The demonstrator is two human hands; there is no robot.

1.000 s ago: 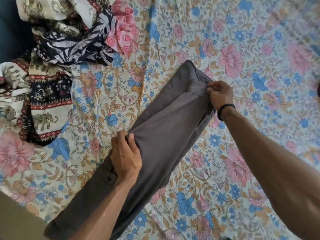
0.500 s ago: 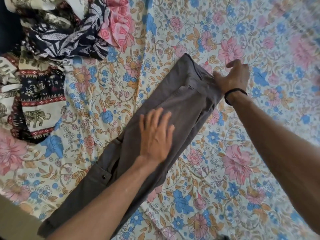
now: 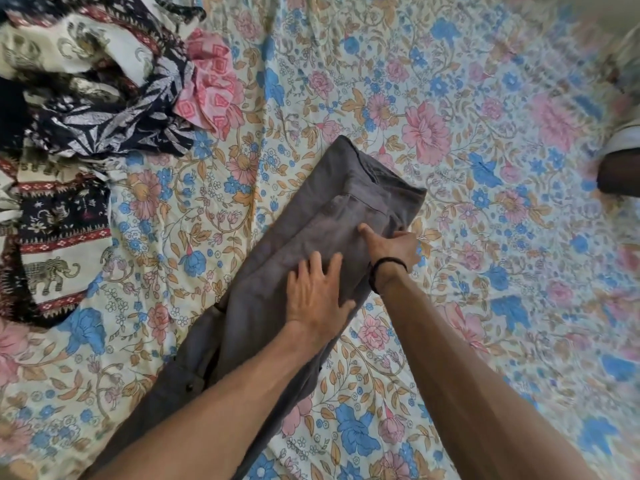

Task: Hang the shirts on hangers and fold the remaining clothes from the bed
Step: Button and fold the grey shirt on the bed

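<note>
Flat and unclenched, our left hand (image 3: 317,296) presses the grey trousers (image 3: 304,271) lying diagonally on the floral bed (image 3: 485,237); our right hand (image 3: 394,245) pinches their edge just beside it. Patterned clothes (image 3: 86,116) are heaped well apart, upper left.

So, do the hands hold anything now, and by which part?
The right hand grips the grey trousers at their right edge; the left hand only presses flat on them.

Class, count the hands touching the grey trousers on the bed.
2: the left hand lies flat on the middle of the grey trousers; the right hand grips their right edge, thumb on top.
</note>
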